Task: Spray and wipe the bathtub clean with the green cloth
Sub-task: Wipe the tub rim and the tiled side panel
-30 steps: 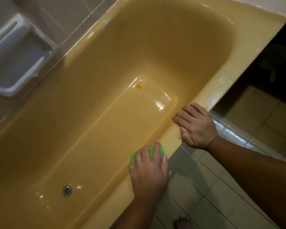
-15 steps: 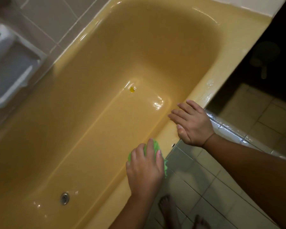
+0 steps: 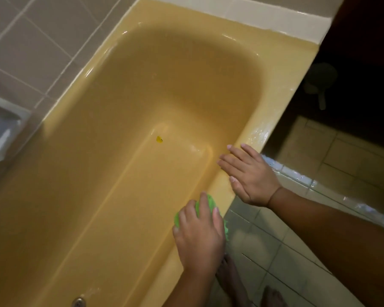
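Our mustard-yellow bathtub (image 3: 120,196) fills the view, running from seven o'clock up to one o'clock, with grey wall tiles (image 3: 42,41) at ten o'clock and pale floor tiles (image 3: 286,262) at five o'clock. Our right hand (image 3: 251,176) lies flat on the tub's near rim at four o'clock, fingers straight and together, holding nothing. Just below it, at five o'clock, our left hand (image 3: 200,235) curls its fingers over the green cloth (image 3: 208,201) and presses it onto the same rim. Our bare feet (image 3: 228,275) stand at six o'clock. The metal drain (image 3: 78,302) sits at seven o'clock, and a small yellow speck (image 3: 159,139) lies on the tub floor near centre.
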Available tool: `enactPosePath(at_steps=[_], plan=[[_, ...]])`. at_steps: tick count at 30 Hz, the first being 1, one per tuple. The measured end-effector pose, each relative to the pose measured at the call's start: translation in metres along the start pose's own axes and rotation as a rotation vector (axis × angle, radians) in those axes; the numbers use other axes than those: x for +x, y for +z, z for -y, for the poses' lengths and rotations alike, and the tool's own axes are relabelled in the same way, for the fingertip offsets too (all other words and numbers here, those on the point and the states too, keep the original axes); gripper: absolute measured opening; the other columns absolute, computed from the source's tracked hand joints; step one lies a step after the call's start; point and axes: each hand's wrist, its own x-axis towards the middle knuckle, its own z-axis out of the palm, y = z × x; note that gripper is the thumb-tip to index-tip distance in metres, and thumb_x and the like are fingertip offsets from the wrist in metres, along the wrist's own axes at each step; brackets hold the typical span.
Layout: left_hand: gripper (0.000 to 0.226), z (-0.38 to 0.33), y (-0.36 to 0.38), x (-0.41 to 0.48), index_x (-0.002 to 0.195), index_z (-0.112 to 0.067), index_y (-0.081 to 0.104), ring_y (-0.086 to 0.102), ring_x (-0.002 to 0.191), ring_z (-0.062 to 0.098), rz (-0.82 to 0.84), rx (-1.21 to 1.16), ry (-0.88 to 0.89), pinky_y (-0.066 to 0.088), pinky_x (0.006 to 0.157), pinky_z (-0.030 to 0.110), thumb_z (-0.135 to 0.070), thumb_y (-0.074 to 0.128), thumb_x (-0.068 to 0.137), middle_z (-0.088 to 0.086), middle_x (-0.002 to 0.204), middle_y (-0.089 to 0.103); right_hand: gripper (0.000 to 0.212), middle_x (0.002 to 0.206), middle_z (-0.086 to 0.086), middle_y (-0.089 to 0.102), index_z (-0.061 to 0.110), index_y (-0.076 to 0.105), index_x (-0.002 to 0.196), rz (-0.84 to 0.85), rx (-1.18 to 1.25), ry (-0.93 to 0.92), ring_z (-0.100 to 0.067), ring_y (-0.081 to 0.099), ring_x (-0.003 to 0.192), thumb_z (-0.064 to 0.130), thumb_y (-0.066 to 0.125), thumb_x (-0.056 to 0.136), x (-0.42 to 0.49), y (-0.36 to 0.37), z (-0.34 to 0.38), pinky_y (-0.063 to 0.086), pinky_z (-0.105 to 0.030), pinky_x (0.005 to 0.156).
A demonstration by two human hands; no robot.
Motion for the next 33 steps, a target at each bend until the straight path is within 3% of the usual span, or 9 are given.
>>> enactPosePath(at_steps=[3, 7, 14, 21, 28, 30, 33], plan=[[0.048, -0.037, 0.004, 0.041, 0.141, -0.026, 0.052, 0.061, 0.103, 0.028, -0.03, 0.002, 0.048, 0.052, 0.07, 0.045, -0.049, 0.041, 0.1, 0.004, 0.122, 0.064, 0.055, 0.149, -0.013, 0.057, 0.004, 0.058, 0.144, 0.016, 0.008, -0.005, -0.034, 0.04, 0.149, 0.03, 0.033, 0.103, 0.0, -0.001, -0.003, 0.027, -0.056, 0.123], [0.048, -0.075, 0.008, 0.093, 0.143, -0.028, 0.05, 0.061, 0.106, 0.026, -0.022, -0.062, 0.087, 0.051, 0.074, 0.046, -0.05, 0.034, 0.103, 0.002, 0.124, 0.064, 0.058, 0.165, -0.013, 0.036, 0.003, 0.038, 0.157, 0.013, 0.005, 0.214, -0.027, 0.02, 0.159, 0.03, 0.028, 0.107, -0.001, -0.011, -0.025, 0.009, -0.058, 0.128], [0.051, -0.08, 0.013, 0.065, 0.145, -0.025, 0.052, 0.059, 0.107, 0.027, -0.038, 0.02, 0.004, 0.05, 0.071, 0.044, -0.049, 0.043, 0.101, 0.005, 0.126, 0.062, 0.068, 0.172, -0.015, 0.009, -0.001, 0.016, 0.162, 0.063, 0.013, 0.422, -0.027, -0.003, 0.161, 0.04, 0.025, 0.109, 0.022, -0.023, -0.093, -0.001, -0.053, 0.129], [0.052, -0.178, 0.02, 0.183, 0.149, -0.028, 0.047, 0.058, 0.113, 0.027, -0.017, -0.099, 0.112, 0.051, 0.081, 0.046, -0.051, 0.035, 0.104, 0.004, 0.129, 0.062, 0.063, 0.173, -0.008, 0.003, 0.005, 0.01, 0.164, 0.08, 0.183, 0.352, -0.02, -0.007, 0.161, 0.039, 0.014, 0.111, 0.011, -0.026, -0.142, -0.004, -0.048, 0.13], [0.051, -0.161, 0.018, 0.137, 0.148, -0.026, 0.05, 0.059, 0.118, 0.024, -0.041, -0.056, -0.009, 0.052, 0.08, 0.044, -0.051, 0.039, 0.105, 0.002, 0.132, 0.062, 0.062, 0.174, -0.002, -0.001, 0.012, 0.007, 0.166, 0.104, 0.21, 0.436, -0.02, -0.011, 0.16, 0.032, 0.026, 0.111, 0.007, -0.039, -0.2, 0.0, -0.052, 0.13], [0.05, -0.177, 0.021, 0.157, 0.145, -0.026, 0.053, 0.06, 0.116, 0.026, -0.066, -0.08, -0.046, 0.052, 0.08, 0.044, -0.05, 0.04, 0.103, 0.004, 0.13, 0.064, 0.061, 0.174, 0.0, -0.001, 0.014, 0.007, 0.166, 0.095, 0.238, 0.407, -0.021, -0.01, 0.16, 0.03, 0.028, 0.111, 0.007, -0.036, -0.204, -0.001, -0.051, 0.13], [0.05, -0.228, 0.028, 0.215, 0.145, -0.027, 0.053, 0.06, 0.113, 0.029, -0.069, -0.14, 0.046, 0.051, 0.082, 0.046, -0.049, 0.039, 0.103, 0.005, 0.131, 0.064, 0.06, 0.174, 0.002, 0.003, 0.015, 0.011, 0.166, 0.091, 0.291, 0.392, -0.019, -0.009, 0.16, 0.028, 0.03, 0.11, 0.003, -0.036, -0.212, -0.003, -0.047, 0.13]])
